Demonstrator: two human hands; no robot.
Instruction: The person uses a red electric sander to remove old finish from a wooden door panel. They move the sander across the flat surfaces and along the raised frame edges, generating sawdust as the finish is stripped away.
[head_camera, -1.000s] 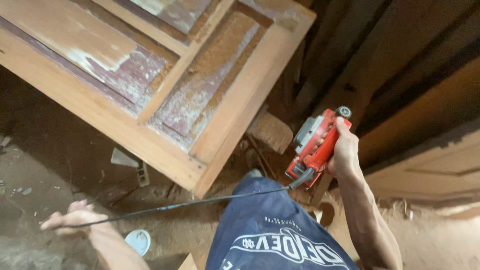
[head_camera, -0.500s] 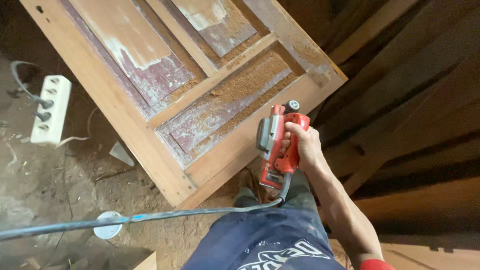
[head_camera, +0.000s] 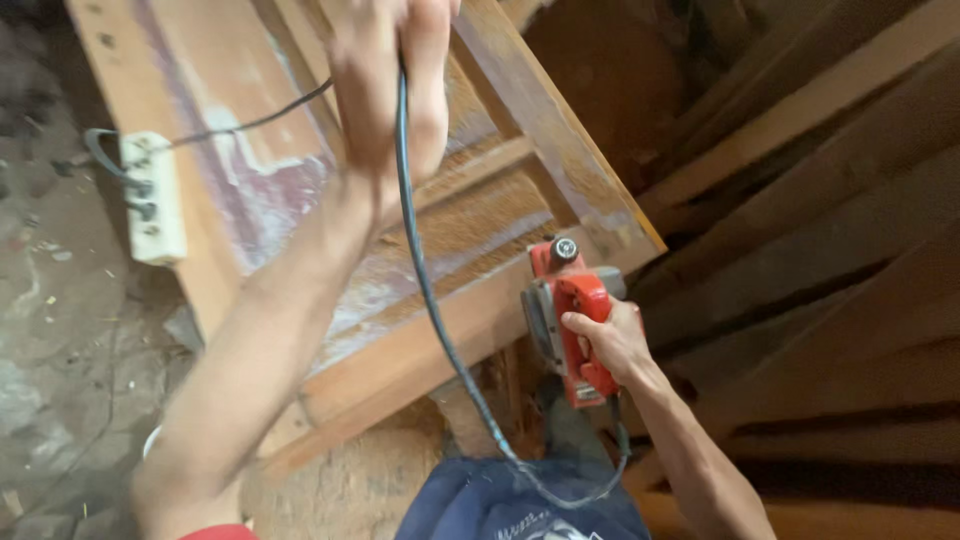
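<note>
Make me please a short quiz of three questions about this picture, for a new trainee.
1. True or false: the right hand grips the red electric power tool.
2. What does the raised left hand hold?
A. the dark power cable
B. a hammer
C. a paint brush
3. What lies on the ground left of the worn wooden panelled door?

Key:
1. True.
2. A.
3. The white multi-socket extension strip.
</note>
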